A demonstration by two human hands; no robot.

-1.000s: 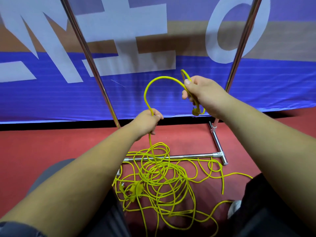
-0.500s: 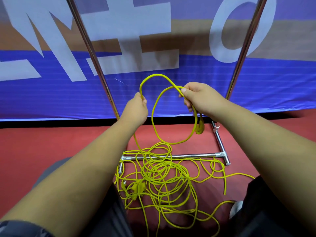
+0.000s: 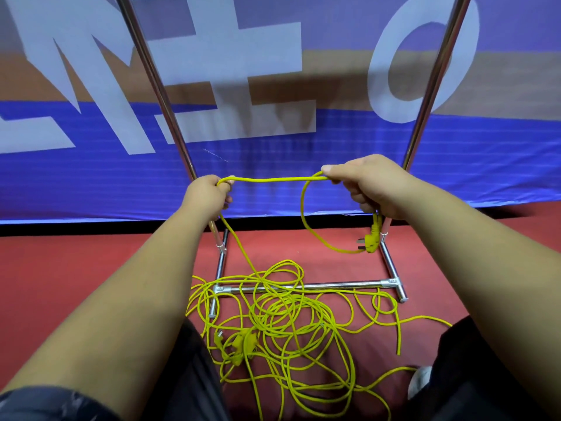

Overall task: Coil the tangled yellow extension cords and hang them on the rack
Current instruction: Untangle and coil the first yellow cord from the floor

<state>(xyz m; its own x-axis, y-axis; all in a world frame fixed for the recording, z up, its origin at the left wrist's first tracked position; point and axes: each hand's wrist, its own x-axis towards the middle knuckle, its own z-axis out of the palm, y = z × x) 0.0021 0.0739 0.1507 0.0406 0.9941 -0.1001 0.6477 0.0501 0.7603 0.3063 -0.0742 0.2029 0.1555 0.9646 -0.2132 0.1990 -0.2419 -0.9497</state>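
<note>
Yellow cord [image 3: 273,179] runs taut between our left hand [image 3: 209,192] and right hand [image 3: 373,186], both sets of fingers [image 3: 329,171] curled tight around it, a loop [image 3: 303,214] and the plug [image 3: 372,241] dangling under the right. Below our fingers the tangle [image 3: 282,323] sprawls on the red floor [image 3: 76,268] across the foot of the rack [image 3: 334,286]; its uprights [image 3: 425,101] rise just behind them, before a blue banner [image 3: 273,165].

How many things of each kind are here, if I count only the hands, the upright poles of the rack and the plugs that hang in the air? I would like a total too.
Hands: 2, the left hand and the right hand, each gripping the cord
Upright poles: 2, the left pole and the right pole
Plugs in the air: 1, the plug below the right hand
Total: 5
</note>
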